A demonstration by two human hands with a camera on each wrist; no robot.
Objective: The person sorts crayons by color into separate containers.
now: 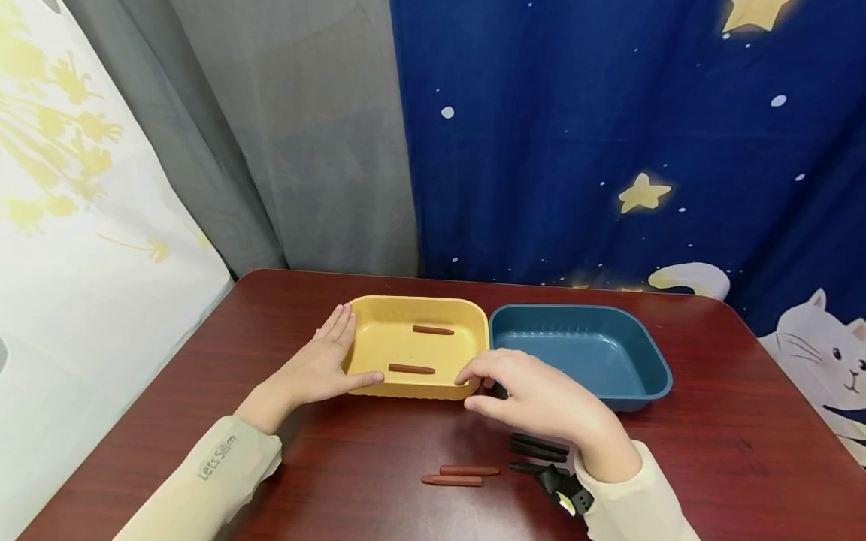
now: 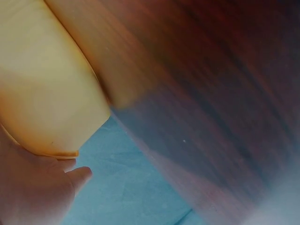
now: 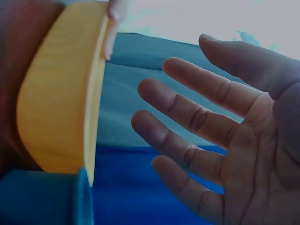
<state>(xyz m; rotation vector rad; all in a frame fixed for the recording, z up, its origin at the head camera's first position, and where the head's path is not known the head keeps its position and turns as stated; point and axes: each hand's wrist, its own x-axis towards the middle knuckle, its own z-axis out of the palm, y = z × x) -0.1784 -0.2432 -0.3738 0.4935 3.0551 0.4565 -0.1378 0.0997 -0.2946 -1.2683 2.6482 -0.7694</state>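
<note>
My left hand (image 1: pixel 323 368) rests along the left side of a yellow tray (image 1: pixel 419 392), fingers straight at its rim and thumb over the front left corner. Inside the tray lie two reddish-brown crayon-shaped sticks, a rear stick (image 1: pixel 433 330) and a front stick (image 1: pixel 411 369). My right hand (image 1: pixel 534 391) hovers by the tray's front right corner. In the right wrist view its palm shows bare, with the fingers (image 3: pixel 187 112) spread and loosely bent around nothing. Two more brown sticks (image 1: pixel 452 480) lie side by side on the table, nearer me.
A blue tray (image 1: pixel 649 394) stands right beside the yellow one, partly behind my right hand. Several black sticks (image 1: pixel 539 447) lie on the dark red table (image 1: pixel 325 481) below my right wrist, near a black strapped device (image 1: pixel 564 492). Curtains (image 1: pixel 541 150) hang behind the table.
</note>
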